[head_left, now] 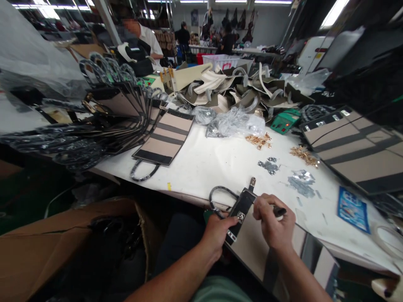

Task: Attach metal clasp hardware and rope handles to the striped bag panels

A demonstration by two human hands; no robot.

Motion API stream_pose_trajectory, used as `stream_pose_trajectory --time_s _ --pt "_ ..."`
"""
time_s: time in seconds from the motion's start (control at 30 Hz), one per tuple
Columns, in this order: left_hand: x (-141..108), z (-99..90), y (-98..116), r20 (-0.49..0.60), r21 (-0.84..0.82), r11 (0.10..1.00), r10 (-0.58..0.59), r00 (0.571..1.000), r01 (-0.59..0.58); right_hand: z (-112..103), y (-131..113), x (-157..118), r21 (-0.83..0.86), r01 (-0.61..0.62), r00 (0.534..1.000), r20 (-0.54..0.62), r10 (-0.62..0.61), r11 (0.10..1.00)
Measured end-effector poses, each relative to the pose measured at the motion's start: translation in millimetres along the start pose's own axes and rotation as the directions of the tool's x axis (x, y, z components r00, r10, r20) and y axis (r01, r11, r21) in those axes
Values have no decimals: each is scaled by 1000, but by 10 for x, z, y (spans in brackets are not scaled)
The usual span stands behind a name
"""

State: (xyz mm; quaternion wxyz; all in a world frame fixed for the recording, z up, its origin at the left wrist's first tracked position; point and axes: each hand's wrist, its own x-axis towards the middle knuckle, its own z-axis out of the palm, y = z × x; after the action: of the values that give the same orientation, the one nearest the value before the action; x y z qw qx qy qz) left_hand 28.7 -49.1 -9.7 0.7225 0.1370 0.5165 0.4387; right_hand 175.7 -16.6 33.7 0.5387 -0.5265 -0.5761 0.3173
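Observation:
A beige bag panel [248, 239] with dark strips lies tilted over the table's front edge, its black top band towards the upper left. Metal plates sit on that band, and a metal-tipped tab [252, 183] sticks out at its far corner. A plastic-wrapped handle [217, 189] loops out beside it. My left hand [215, 235] grips the band's edge, thumb pressed beside a small metal plate [241, 216]. Closed around a dark-handled tool [278, 210], my right hand [277, 222] is over the panel near the band. The tool's tip is too small to make out.
Finished-looking bag panels [166, 134] are stacked at left. Gold fittings [260, 140], thin metal plates [300, 182], a green box [285, 121] and a blue packet [353, 209] lie on the table [217, 157]. A cardboard box [78, 218] stands lower left. Striped panels [355, 147] lie right.

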Motion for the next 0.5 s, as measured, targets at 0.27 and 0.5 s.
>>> stream_pose_trajectory --time_s 0.27,0.5 --pt "-43 -74 -4 58 90 996 -5 998 -1 -513 1 350 -342 -163 983 27 183 926" --pt "-189 -134 19 126 117 993 -16 992 1 -448 237 185 -602 109 913 375 159 791"
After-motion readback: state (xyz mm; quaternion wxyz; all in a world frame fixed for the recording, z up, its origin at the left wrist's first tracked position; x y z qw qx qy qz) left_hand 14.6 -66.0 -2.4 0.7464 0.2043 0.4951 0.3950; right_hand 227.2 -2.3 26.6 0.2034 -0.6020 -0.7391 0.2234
